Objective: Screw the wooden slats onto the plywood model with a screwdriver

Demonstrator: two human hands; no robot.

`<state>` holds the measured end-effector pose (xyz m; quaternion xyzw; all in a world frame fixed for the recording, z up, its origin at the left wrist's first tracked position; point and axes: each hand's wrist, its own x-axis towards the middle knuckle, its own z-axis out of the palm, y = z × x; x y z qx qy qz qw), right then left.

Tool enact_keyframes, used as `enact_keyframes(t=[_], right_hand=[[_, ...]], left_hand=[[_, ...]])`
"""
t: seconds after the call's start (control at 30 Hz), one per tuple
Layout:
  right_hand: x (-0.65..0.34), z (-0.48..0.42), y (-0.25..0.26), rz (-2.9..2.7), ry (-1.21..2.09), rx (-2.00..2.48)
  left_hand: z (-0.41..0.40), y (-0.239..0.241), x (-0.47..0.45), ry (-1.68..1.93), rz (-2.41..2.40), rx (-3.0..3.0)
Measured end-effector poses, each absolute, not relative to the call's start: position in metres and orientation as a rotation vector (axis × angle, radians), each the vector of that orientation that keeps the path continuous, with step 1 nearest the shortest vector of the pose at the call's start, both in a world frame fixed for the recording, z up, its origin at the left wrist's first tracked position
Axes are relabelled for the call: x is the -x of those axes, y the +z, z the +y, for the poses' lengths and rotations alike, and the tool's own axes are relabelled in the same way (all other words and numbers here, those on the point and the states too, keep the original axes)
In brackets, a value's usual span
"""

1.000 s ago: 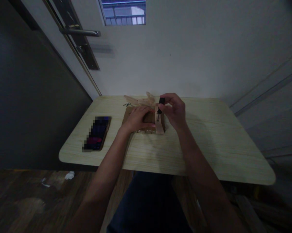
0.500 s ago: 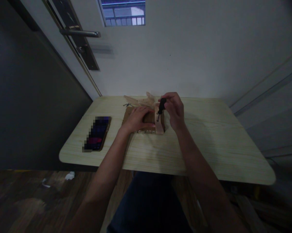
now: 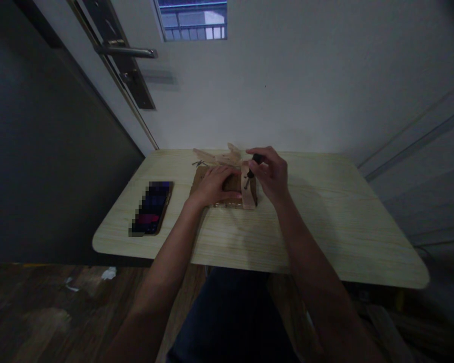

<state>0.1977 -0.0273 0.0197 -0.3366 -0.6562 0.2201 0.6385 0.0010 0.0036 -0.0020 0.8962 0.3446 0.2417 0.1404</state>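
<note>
My left hand point(image 3: 215, 184) lies spread on a flat brown cardboard piece point(image 3: 199, 175), thumb and fingers apart. A pale wooden strip point(image 3: 248, 200) runs across the cardboard's right end, beside the left fingertips. In my right hand point(image 3: 271, 171) is a screwdriver point(image 3: 250, 173) with a black handle, held tilted above the strip. Its shaft points down to the strip's middle; whether a screw sits under the tip is too small to tell. Behind the cardboard lie more pale strips or scraps point(image 3: 219, 157) and several small dark screws or nails point(image 3: 199, 163).
A phone point(image 3: 151, 207), partly pixelated, lies on the left of the light wood table point(image 3: 325, 227). A white door point(image 3: 306, 75) with a metal handle point(image 3: 128, 52) stands right behind the table. My legs point(image 3: 234, 317) are under the front edge.
My right fingers have shifted around the screwdriver's handle, now covering more of it, and the index finger reaches further over its top. The left hand stays in place on the cardboard.
</note>
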Motion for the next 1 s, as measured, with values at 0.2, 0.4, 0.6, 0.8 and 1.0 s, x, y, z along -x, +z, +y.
enact_keyframes(t=[0.2,0.4,0.6,0.8,1.0], right_hand=[[-0.1982,-0.0280,0.0222,-1.489,0.397,0.708],[-0.1973,-0.0294,0.0239,-1.493,0.550,0.687],[-0.1956,-0.0246,0.0188,-1.462,0.647,0.766],[-0.1949,-0.0233,0.0184,-1.390,0.494,0.818],[-0.1965,-0.0253,0.0187,-1.422,0.480,0.817]], left_hand=[[0.0046,-0.0023,-0.0013,0.707,0.983,-2.588],[0.0024,-0.0012,-0.0018,0.718,0.989,-2.589],[0.0031,-0.0017,-0.0011,0.720,0.979,-2.582],[0.0037,-0.0013,-0.0004,0.697,0.985,-2.588],[0.0041,-0.0023,-0.0001,0.714,0.973,-2.592]])
